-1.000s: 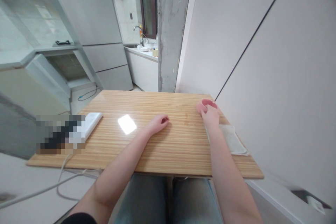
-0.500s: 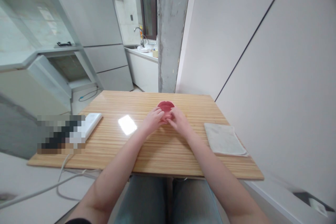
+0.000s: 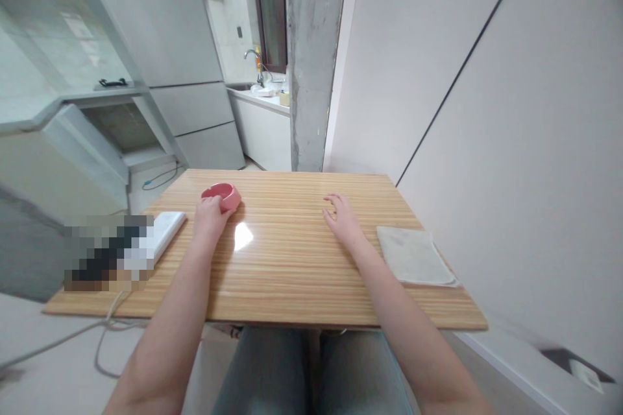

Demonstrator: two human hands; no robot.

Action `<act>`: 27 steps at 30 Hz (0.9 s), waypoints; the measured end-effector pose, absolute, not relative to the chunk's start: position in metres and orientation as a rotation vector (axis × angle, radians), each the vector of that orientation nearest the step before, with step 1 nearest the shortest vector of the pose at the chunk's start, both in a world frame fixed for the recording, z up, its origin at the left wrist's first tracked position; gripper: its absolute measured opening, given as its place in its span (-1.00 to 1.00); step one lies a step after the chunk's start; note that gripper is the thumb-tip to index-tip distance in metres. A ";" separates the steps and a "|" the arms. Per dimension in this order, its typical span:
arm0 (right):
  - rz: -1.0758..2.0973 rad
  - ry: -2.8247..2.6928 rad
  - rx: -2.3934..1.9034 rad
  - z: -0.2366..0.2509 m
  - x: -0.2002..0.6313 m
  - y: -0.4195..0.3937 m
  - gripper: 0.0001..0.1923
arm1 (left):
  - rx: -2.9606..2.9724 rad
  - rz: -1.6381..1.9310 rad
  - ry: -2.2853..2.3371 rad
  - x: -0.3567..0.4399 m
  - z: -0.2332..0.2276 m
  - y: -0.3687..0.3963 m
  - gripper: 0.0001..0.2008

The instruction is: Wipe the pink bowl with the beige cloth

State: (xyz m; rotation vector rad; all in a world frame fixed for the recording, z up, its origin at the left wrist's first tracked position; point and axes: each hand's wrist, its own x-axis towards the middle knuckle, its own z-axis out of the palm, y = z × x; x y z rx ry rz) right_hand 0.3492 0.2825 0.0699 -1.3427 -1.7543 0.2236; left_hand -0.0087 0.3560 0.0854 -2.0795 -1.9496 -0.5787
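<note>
A round pink-red ashtray (image 3: pixel 232 198) with a notched rim is at the far left of the wooden table (image 3: pixel 287 259). My left hand (image 3: pixel 208 215) grips its near side, thumb outside and fingers over the rim. Part of the ashtray is hidden behind that hand, and whether its base touches the tabletop is hard to tell. Right of the table's middle, my right hand (image 3: pixel 343 220) is empty, its fingers apart and slightly curled. Nearest to it lies a folded grey cloth (image 3: pixel 413 256), which it does not touch.
A white power strip or similar slab (image 3: pixel 168 233) lies at the left edge, partly blurred out, with a cable (image 3: pixel 109 324) hanging off the table. A pale wall (image 3: pixel 467 142) rises along the right side. Behind stand a fridge (image 3: pixel 195 110) and a sink counter (image 3: pixel 260 123).
My left hand has carried the ashtray from the table's middle to the far left. My right hand has let go of it and moved slightly right, fingers spreading.
</note>
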 end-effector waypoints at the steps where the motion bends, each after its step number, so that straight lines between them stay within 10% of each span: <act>1: 0.234 -1.747 -1.350 0.070 0.350 0.283 -0.70 | -2.083 -0.559 -1.960 -0.008 0.084 0.356 -0.75; 16: 0.235 -1.514 -2.499 0.076 0.431 0.201 -0.74 | -2.057 -0.710 -2.045 0.017 0.091 0.342 -0.61; 22: 0.355 -1.692 -2.226 0.083 0.392 0.212 -0.92 | -2.879 -1.149 -1.639 0.079 0.091 0.303 -0.63; 27: 0.933 -1.532 -1.570 0.097 0.312 0.231 -0.89 | -3.581 -1.279 -1.910 0.133 0.086 0.255 -0.23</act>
